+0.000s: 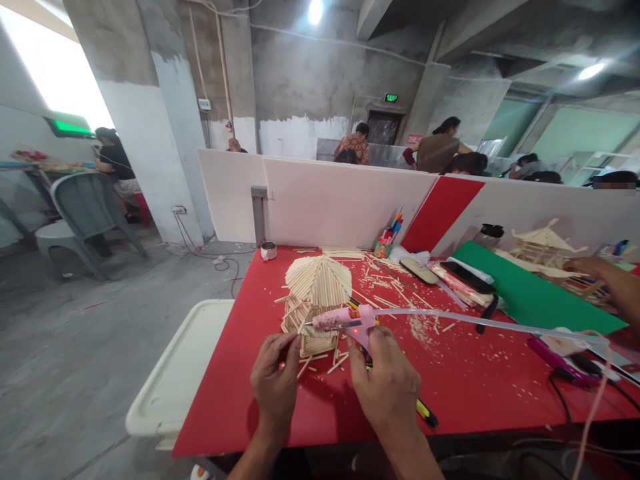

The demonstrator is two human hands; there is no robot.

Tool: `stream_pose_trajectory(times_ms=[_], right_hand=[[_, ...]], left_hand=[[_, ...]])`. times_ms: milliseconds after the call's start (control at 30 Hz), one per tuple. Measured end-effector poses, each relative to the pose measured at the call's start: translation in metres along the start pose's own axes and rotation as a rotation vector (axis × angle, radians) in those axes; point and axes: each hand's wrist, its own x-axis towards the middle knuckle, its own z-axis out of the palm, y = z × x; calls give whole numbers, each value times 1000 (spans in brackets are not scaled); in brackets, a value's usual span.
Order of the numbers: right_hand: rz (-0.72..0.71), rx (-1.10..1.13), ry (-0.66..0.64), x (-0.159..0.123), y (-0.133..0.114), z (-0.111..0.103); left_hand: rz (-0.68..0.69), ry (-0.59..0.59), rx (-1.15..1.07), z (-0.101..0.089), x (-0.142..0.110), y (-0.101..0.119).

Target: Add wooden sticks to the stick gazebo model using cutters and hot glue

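Stick model (319, 283), mid-frame | gripping glue gun (340, 319) in right hand (386, 367) | apparently pinching stick (303, 319) in left hand (275, 370) | might burn fingertips (290, 339) from close nozzle (308, 325)

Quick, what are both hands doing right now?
Left hand: fingers pinched together by the wooden-stick model; anything between them is too small to tell.
Right hand: closed, holding the pink glue gun.

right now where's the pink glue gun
In the head view, the pink glue gun is near the middle, held in the right hand, its nozzle pointing left towards the left hand's fingertips, beside the wooden-stick model.
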Motion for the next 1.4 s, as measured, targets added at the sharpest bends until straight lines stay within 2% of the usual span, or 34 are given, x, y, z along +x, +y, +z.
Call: stream_pose_trajectory(times_ms=[733,1033,1400], right_hand=[[-37,-74,104,0,2,2],[61,-5,120,-2,5,-3],[203,8,8,-10,15,-9]], left_hand=[[-2,-4,-9,0,-1,-3],[-1,0,4,0,-2,-3],[-10,-11,28,0,-1,-3]])
